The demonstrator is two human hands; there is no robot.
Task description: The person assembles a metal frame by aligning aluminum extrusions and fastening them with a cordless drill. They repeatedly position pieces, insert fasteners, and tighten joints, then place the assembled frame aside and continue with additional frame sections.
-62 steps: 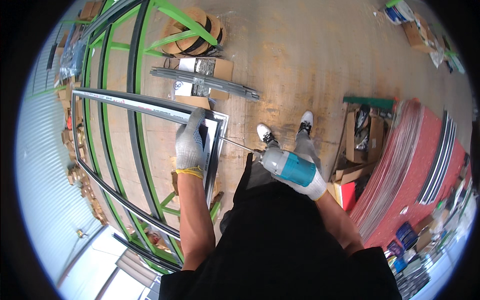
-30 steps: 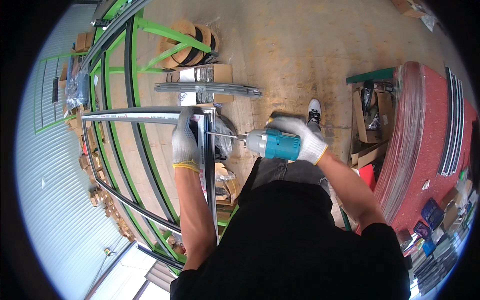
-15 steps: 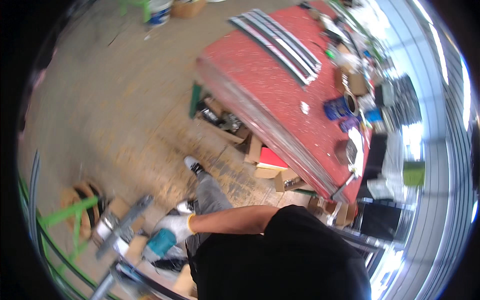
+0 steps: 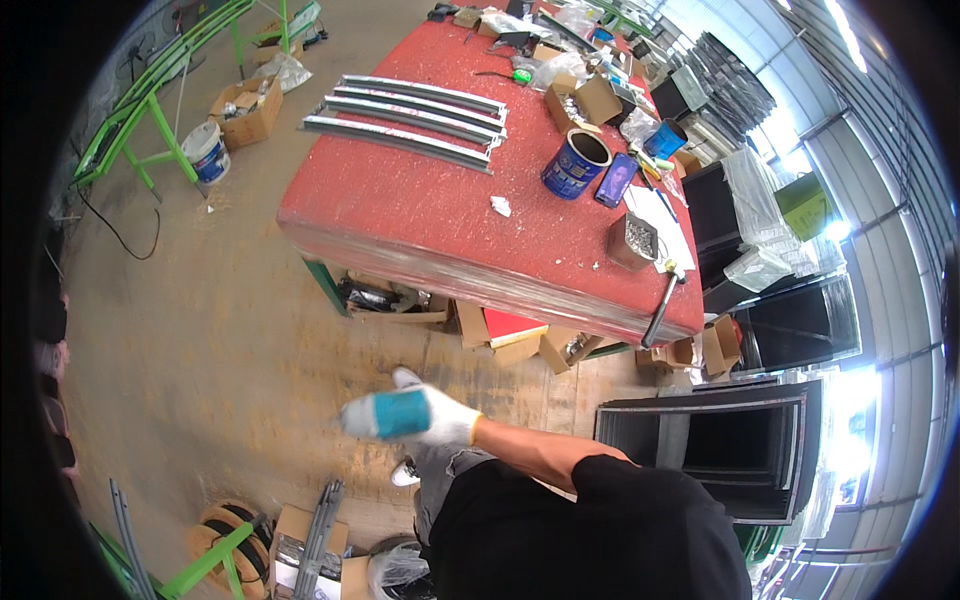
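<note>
My right hand (image 4: 447,418), in a white knitted glove with a yellow cuff, is closed around a teal power tool (image 4: 402,413). The tool has a grey nose pointing left and is smeared by motion, so its exact kind is unclear. It is held in the air above the concrete floor, in front of my legs and well short of the red worktable (image 4: 400,215). My left hand is out of the picture.
Grey metal strips (image 4: 415,120), a blue can (image 4: 575,165), a phone (image 4: 616,180), a box of small fasteners (image 4: 633,241) and a hammer (image 4: 664,305) lie on the table. Dark frames (image 4: 700,450) stand at right. A cable spool (image 4: 225,545) and green stand (image 4: 205,565) are lower left.
The view has swung round, showing the table more squarely. My right hand has moved the power tool away from the boxes and metal profiles at lower left, out over the floor.
</note>
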